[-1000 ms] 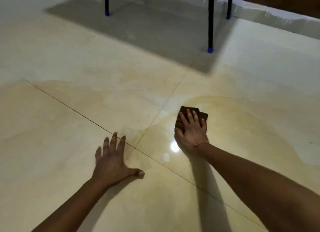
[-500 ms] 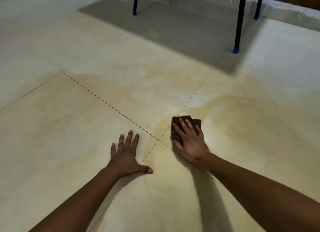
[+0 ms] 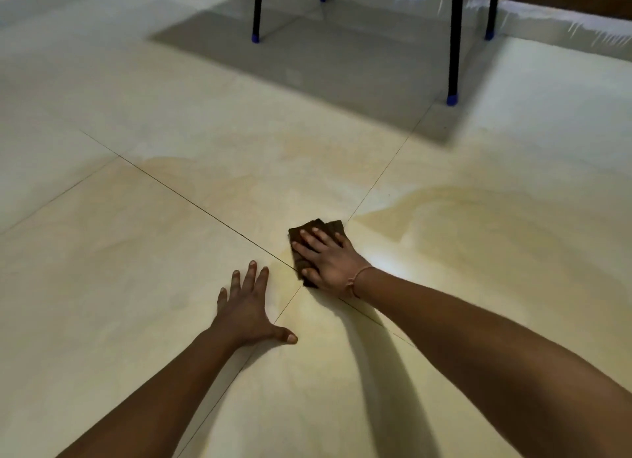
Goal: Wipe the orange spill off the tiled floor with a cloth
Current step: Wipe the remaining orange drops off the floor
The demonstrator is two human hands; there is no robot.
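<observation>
Brown cloth [image 3: 316,233]: folded pad, flat on tiled floor [image 3: 136,269], right by the spot where grout lines cross; its far edge pokes out past the fingertips.
Head view, R hand [image 3: 330,257]: palm down on the cloth, fingers [image 3: 313,240] spread & pressing it to the floor, not curled round it; thumb at the cloth's near edge. Thin band [image 3: 355,280] at the wrist. Forearm runs in from lower right, nearly straight.
L hand [image 3: 248,312]: flat on bare tile just left of the cloth, apart from it; fingers splayed, thumb out to the right, holding nothing. Arm comes in from lower left.
Orange spill [image 3: 461,225]: pale orange-yellow film w/ a curved edge, spreading right & away from the cloth; fainter tint on tiles to the left & in front of both hands. Cloth sits at the spill's left end.
Floor: big glossy cream tiles, thin dark grout lines, bright light glare beside R wrist.
Room: black furniture legs [image 3: 454,40] w/ blue caps [image 3: 452,99] at the top, grey shadow under them; dark wood strip along the top right.
Writing: none readable.
</observation>
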